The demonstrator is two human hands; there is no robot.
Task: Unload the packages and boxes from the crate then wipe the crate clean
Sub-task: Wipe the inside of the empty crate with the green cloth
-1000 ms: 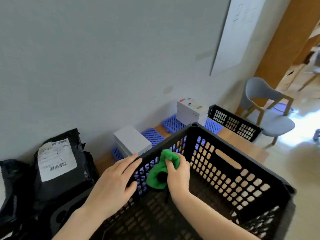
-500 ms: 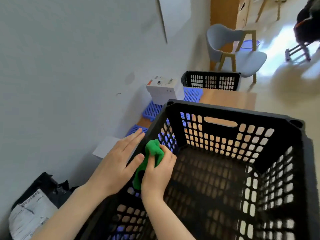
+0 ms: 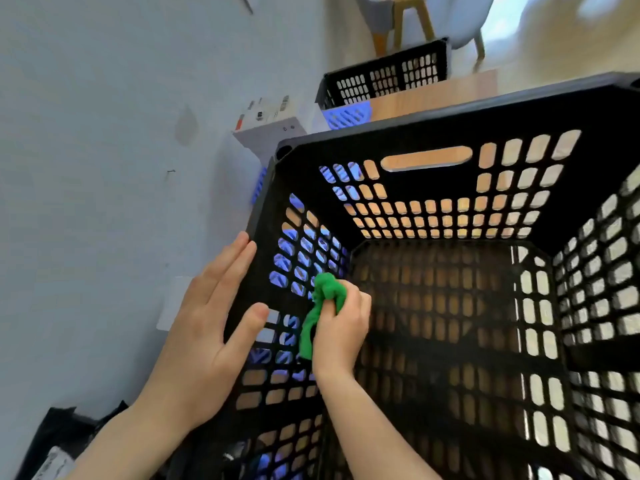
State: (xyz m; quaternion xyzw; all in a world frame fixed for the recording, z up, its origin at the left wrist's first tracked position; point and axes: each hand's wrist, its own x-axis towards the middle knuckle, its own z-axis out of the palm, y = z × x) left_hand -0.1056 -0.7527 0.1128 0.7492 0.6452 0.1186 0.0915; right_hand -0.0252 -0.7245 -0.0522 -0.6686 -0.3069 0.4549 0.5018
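A large black perforated crate (image 3: 429, 133) fills the right of the head view, and I look down into it; nothing lies inside. My right hand (image 3: 341, 327) is inside the crate and grips a bunched green cloth (image 3: 320, 308) against the inner face of the left wall. My left hand (image 3: 211, 317) rests flat, fingers straight, on the outside of that wall with the thumb over the rim. A white box (image 3: 268, 124) stands beyond the crate by the wall. A black mailing bag (image 3: 59, 441) shows at the bottom left corner.
A grey wall runs along the left. A second, smaller black crate (image 3: 384, 79) sits at the far end of the wooden surface (image 3: 433, 93), with blue plastic grids (image 3: 346, 116) beside it. A grey chair (image 3: 408, 19) stands beyond on the floor.
The view has tilted down and over the crate. My right hand has moved the green cloth lower down the left wall's inside. My left hand has stayed on the wall's outside.
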